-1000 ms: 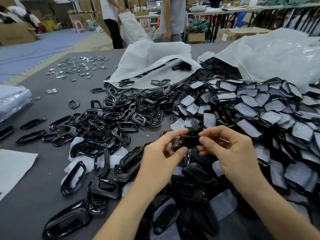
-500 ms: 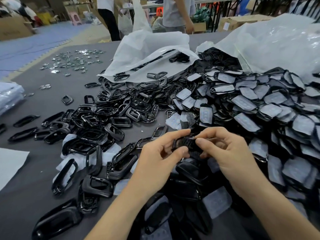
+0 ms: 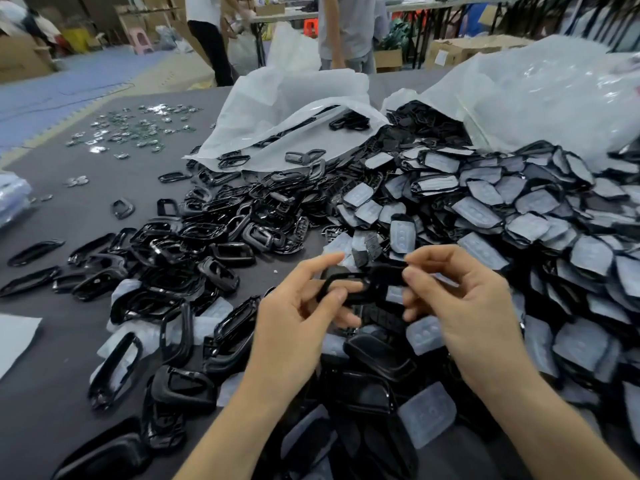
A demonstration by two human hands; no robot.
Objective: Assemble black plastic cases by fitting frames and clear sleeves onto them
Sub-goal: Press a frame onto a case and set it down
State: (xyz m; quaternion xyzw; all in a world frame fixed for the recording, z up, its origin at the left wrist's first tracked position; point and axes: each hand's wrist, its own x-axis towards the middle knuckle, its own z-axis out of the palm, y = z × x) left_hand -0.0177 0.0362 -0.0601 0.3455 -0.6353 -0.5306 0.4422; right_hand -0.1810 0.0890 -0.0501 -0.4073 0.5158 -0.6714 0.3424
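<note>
While the left grip (image 3: 294, 323) pinches a black case (image 3: 381, 280), the right grip (image 3: 460, 306) holds it

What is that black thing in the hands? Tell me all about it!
The black piece looks like plastic. It is long, with a rounded open loop at its left end and a more solid part at its right. It lies roughly level, held up above the pile. The left hand pinches the loop end, and the right hand pinches the other end. Finer details are blurred.
</note>
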